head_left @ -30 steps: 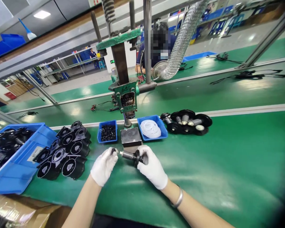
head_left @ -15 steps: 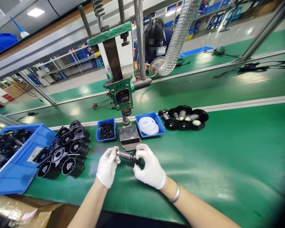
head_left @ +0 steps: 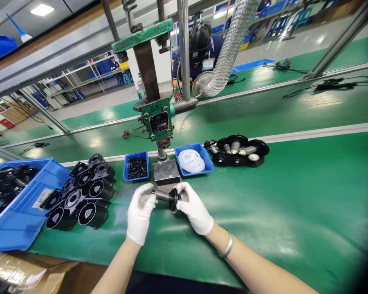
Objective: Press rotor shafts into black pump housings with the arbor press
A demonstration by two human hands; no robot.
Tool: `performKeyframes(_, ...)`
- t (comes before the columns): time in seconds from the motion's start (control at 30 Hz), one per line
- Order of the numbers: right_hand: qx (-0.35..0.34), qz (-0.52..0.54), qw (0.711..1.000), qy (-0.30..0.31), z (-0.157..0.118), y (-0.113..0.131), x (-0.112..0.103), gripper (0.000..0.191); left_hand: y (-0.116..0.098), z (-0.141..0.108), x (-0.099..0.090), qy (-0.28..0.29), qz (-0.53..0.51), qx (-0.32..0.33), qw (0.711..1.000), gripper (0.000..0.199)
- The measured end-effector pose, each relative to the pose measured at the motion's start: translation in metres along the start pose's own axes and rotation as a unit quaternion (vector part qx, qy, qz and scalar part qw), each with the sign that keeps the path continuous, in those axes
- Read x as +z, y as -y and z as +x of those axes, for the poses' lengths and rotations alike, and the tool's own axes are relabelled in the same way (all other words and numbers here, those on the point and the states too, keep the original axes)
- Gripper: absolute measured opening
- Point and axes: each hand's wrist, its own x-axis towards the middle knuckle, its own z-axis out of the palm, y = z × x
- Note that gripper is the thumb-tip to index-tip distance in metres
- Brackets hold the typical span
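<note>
Between my white-gloved hands is a dark cylindrical part (head_left: 163, 195) with a black ringed flange at its right end. My left hand (head_left: 141, 208) has its fingertips round the thin left end. The flange is in the fingers of my right hand (head_left: 194, 207). Just behind the part sits the metal block (head_left: 167, 171) of a green press (head_left: 157, 119). A blue tray (head_left: 125, 174) of small black pieces stands left of the block, and a blue tray (head_left: 211, 166) with white rings stands right of it.
Black housings (head_left: 88, 192) are grouped at the left, beside a large blue bin (head_left: 18, 222) of black parts. Black discs with metal shafts (head_left: 237, 151) lie at the back right. A person (head_left: 199, 45) sits across the bench near a silver duct (head_left: 233, 49).
The part has risen slightly in view, and more of its black flange shows. My right hand's fingers have shifted on the flange. The camera view has tilted a little.
</note>
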Motion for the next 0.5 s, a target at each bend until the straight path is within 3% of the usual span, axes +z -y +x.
performKeyframes(0.1, -0.013, -0.004, 1.000, -0.006, -0.0011, 0.0021, 0.0005, 0.033, 0.0027, -0.0020, -0.0031, -0.011, 0.179, 0.164, 0.970, 0.023)
performKeyframes(0.17, -0.021, -0.006, 1.000, -0.007, -0.0016, 0.0034, 0.0009, 0.033, 0.0044, -0.0016, -0.0039, -0.015, 0.236, 0.212, 0.948, 0.019)
performKeyframes(0.5, -0.071, -0.007, 0.997, -0.024, -0.0031, 0.0051, 0.0022, 0.032, 0.0030, -0.0009, 0.0056, -0.066, 0.231, 0.243, 0.940, 0.006)
